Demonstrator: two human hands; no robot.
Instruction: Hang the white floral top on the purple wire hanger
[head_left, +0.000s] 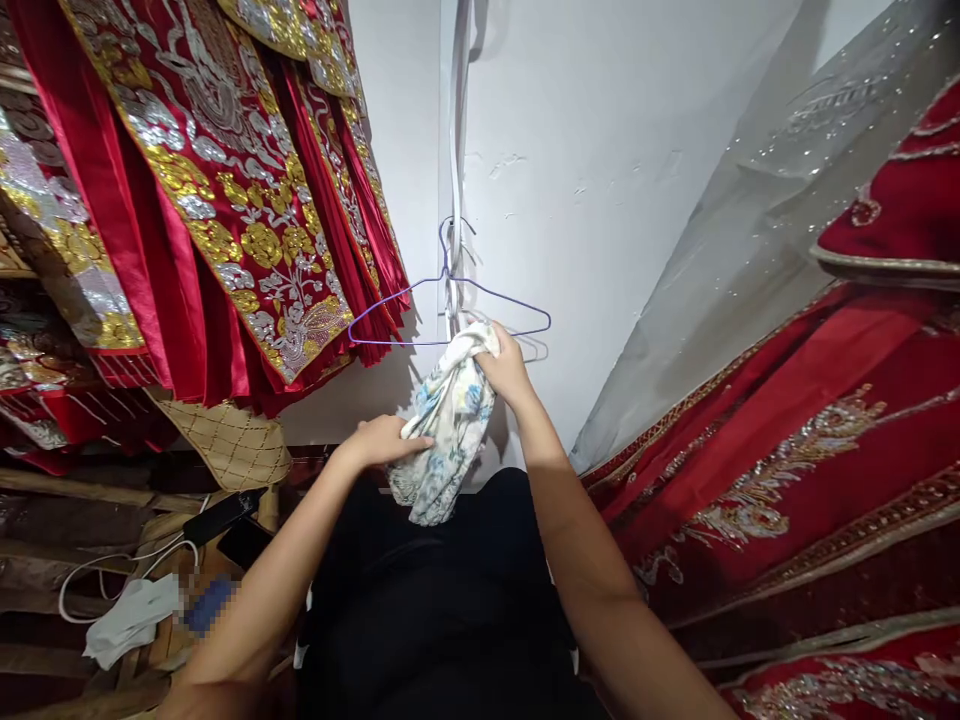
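Note:
A white floral cloth (454, 415), printed in blue and green, hangs bunched between my two hands. My right hand (508, 368) is closed on its upper end, just in front of the bottom bar of a purple wire hanger (397, 295). Lower down, my left hand (386, 440) grips the cloth's left side, thumb lying across it and fingers partly hidden behind. The hanger hangs from a white cord or strip (456, 130) on the wall. Whether the cloth touches the hanger, I cannot tell.
Red embroidered garments (262, 240) hang at the left, and more red beaded ones (787, 470) at the right beside a sheer sparkly fabric (675, 290). Lower left, a wooden stool (161, 525) bears a dark phone-like object (244, 540), a white cable and white tissue (135, 615).

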